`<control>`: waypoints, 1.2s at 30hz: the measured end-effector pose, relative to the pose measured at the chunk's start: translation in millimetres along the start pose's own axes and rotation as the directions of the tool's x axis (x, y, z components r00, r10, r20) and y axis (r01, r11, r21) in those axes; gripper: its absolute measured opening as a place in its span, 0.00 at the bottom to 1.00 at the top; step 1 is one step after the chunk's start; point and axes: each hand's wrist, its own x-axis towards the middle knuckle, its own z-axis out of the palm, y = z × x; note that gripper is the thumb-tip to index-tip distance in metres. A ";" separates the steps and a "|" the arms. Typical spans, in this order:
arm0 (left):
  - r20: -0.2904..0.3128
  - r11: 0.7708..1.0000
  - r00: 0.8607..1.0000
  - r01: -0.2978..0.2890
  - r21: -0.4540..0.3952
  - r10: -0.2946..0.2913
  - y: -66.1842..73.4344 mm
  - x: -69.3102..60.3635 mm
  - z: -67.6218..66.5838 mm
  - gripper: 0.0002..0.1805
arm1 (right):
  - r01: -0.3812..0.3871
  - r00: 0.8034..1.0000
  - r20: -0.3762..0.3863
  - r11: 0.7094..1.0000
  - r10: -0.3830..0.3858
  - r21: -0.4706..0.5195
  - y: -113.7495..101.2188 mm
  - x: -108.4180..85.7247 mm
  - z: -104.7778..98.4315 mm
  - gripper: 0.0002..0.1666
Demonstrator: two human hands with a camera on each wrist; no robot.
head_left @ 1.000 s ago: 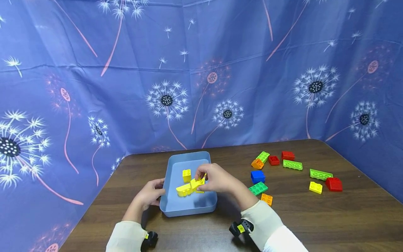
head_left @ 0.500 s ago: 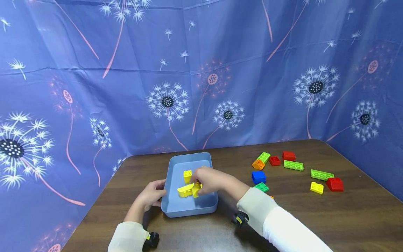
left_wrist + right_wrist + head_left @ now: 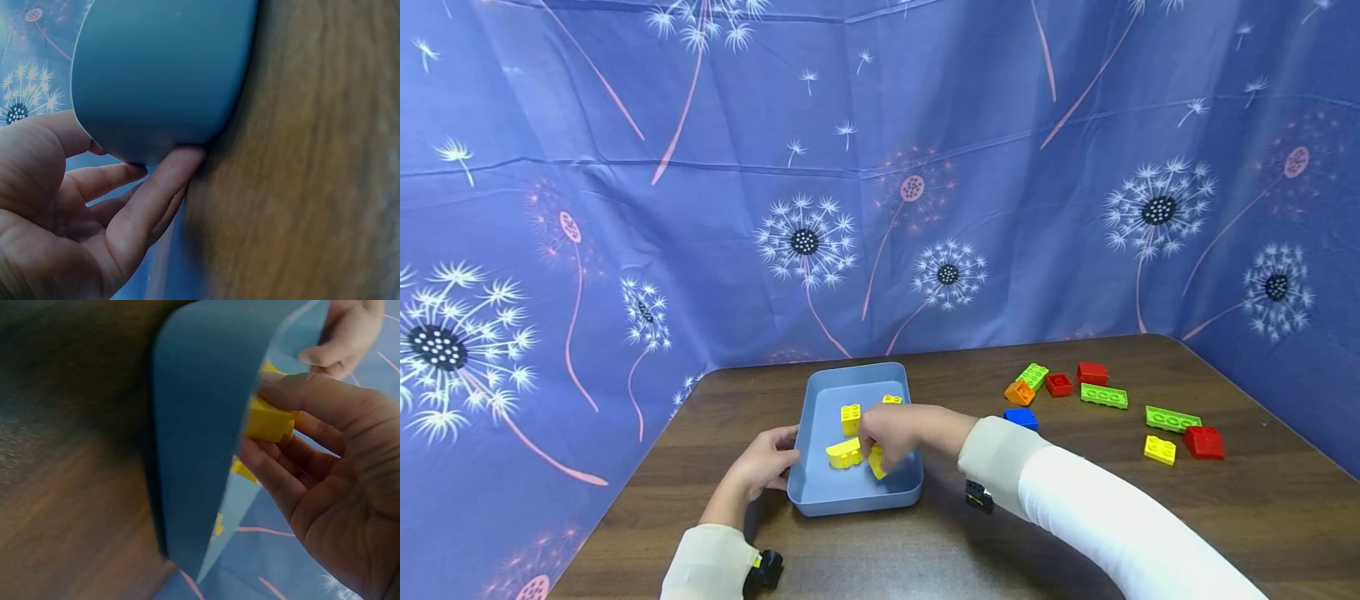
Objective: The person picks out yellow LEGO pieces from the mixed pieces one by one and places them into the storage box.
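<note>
A blue plastic tray (image 3: 857,503) sits on the wooden table with several yellow toy bricks inside. My left hand (image 3: 765,460) grips its left wall, thumb over the rim and fingers against the outside, as the left wrist view shows (image 3: 106,206). Inside the tray, my right hand (image 3: 891,429) pinches a yellow brick (image 3: 269,422) between thumb and fingers, low near the tray floor. Just left of it lies a round-edged yellow brick (image 3: 845,453). Behind that stands a studded yellow brick (image 3: 850,419). Another yellow brick (image 3: 892,399) shows partly behind the right hand.
Loose bricks lie to the tray's right: a blue one (image 3: 1021,418) partly behind the right sleeve, an orange one (image 3: 1019,392), a yellow one (image 3: 1160,450), a red one (image 3: 1204,442) and several green and red ones. A blue dandelion-print cloth (image 3: 880,167) hangs behind the table.
The yellow brick in my right hand has turned and moved slightly apart from the round-edged brick. My right forearm now reaches further across, covering the green brick. The left hand keeps its grip.
</note>
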 end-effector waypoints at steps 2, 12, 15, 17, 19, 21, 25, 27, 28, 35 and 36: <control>0.000 1.000 1.000 0.003 0.007 -0.003 -0.2 -0.3 -0.5 0.33 | 0.008 1.000 0.020 1.000 -0.007 -0.015 1.4 1.8 5.0 0.16; 0.001 0.999 1.000 0.020 0.026 -0.020 4.8 2.7 -1.5 0.33 | 0.019 0.998 0.064 0.998 -0.015 -0.067 2.1 1.7 10.1 0.20; 0.001 1.000 1.000 0.024 0.020 -0.024 3.9 2.5 -1.5 0.33 | 0.016 0.998 0.060 0.998 -0.012 -0.066 1.5 0.0 8.4 0.20; 0.003 1.000 1.000 0.024 0.013 -0.024 2.3 2.2 -1.5 0.33 | 0.023 0.998 0.054 0.998 -0.019 -0.060 1.3 -2.0 6.0 0.21; 0.002 1.000 1.000 0.021 0.012 -0.021 1.0 1.7 -1.4 0.32 | 0.034 0.999 0.043 0.998 -0.032 -0.052 2.3 -4.6 2.4 0.22; 0.005 1.000 1.000 0.017 0.010 -0.017 0.0 1.7 -1.1 0.33 | 0.049 0.998 0.027 0.998 -0.048 -0.043 4.3 -8.6 -2.9 0.23; 0.004 1.000 1.000 0.007 0.002 -0.007 0.7 1.9 -0.4 0.33 | 0.071 0.997 -0.017 0.997 -0.071 -0.019 10.9 -20.9 -16.3 0.21; -0.002 1.000 1.000 0.009 0.002 -0.009 1.7 1.3 -0.3 0.33 | 0.076 0.996 -0.043 0.997 -0.076 -0.008 14.1 -28.7 -22.7 0.20; -0.004 1.000 1.000 0.010 0.002 -0.010 2.0 1.0 -0.3 0.33 | 0.080 0.995 -0.056 0.997 -0.080 -0.004 15.8 -32.8 -25.6 0.20; -0.015 1.000 1.000 0.015 0.015 -0.014 2.1 -0.5 0.4 0.33 | 0.100 0.981 -0.173 0.994 -0.092 0.038 32.7 -70.2 -44.0 0.20; -0.011 1.000 1.000 0.010 0.012 -0.009 2.1 -0.4 0.4 0.33 | 0.107 0.976 -0.193 0.993 -0.098 0.039 35.6 -76.6 -46.5 0.20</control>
